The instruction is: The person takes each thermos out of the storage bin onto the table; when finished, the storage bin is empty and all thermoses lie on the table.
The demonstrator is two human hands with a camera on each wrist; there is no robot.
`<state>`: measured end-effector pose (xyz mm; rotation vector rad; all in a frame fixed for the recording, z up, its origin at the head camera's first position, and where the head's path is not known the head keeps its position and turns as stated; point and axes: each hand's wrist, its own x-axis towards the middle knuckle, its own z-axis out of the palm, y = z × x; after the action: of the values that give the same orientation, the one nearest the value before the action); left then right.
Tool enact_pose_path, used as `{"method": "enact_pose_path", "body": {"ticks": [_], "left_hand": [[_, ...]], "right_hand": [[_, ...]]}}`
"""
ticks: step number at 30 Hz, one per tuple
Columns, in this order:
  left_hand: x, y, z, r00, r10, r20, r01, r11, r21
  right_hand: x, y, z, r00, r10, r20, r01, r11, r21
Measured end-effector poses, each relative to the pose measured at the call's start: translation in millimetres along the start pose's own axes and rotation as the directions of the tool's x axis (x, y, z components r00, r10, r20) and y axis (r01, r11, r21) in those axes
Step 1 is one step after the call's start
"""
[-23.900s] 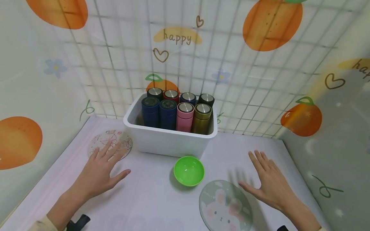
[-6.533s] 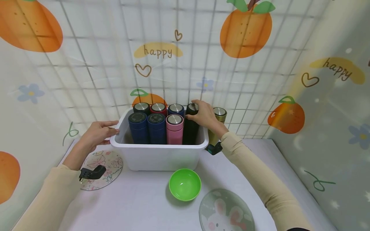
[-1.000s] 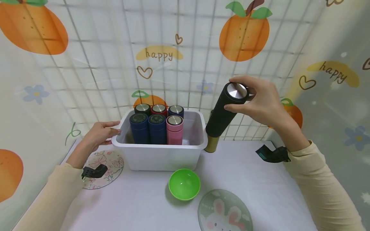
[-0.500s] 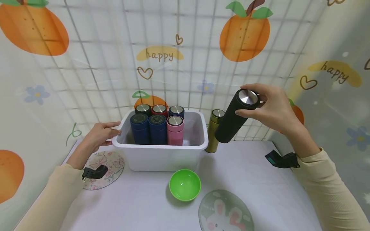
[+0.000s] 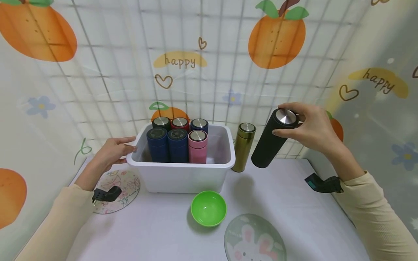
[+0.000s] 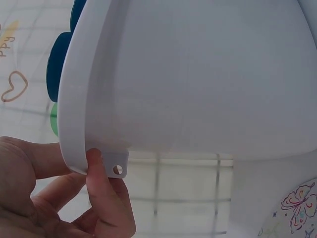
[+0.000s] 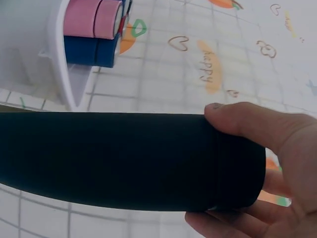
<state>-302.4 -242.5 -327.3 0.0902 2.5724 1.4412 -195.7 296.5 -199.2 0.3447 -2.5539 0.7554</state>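
From my distant place, I see in the head view that the right hand grips a black vacuum flask close to its silver lid, with the thumb on one side and the fingers on the other. This flask is in the air above the white table, to the right of the white plastic bin. It leans, so that its lid points up toward the hand and its base is lower, on the side of the bin. The right wrist view shows me the same grip around the lid end.

The left hand holds the left end of the bin's rim. In the left wrist view I can see its fingers pinching the rim beside a small tab with a hole.

An olive-gold flask stands on the table, just beside the right end of the bin. Inside the bin I count six flasks, all upright: in front two blue flasks and a pink flask, behind them a dark flask, a red flask and a navy flask. The right part of the bin's floor is visible.

Before the bin stands a green bowl. A round rabbit mat lies nearer to the person, and a round butterfly mat lies near the left forearm.
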Motion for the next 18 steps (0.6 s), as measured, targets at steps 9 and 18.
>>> {"method": "enact_pose_path", "body": {"ticks": [9, 18], "left_hand": [[1.1, 2.1, -2.2, 1.0, -0.004, 0.0, 0.004, 1.0, 0.001], [-1.1, -0.6, 0.7, 1.0, -0.011, -0.001, 0.011, 1.0, 0.002]], "right_hand": [[5.0, 17.1, 9.5, 0.999, 0.04, 0.019, -0.039, 0.998, -0.057], [8.5, 33.5, 19.4, 0.997, 0.069, 0.045, -0.066, 0.995, -0.071]]}}
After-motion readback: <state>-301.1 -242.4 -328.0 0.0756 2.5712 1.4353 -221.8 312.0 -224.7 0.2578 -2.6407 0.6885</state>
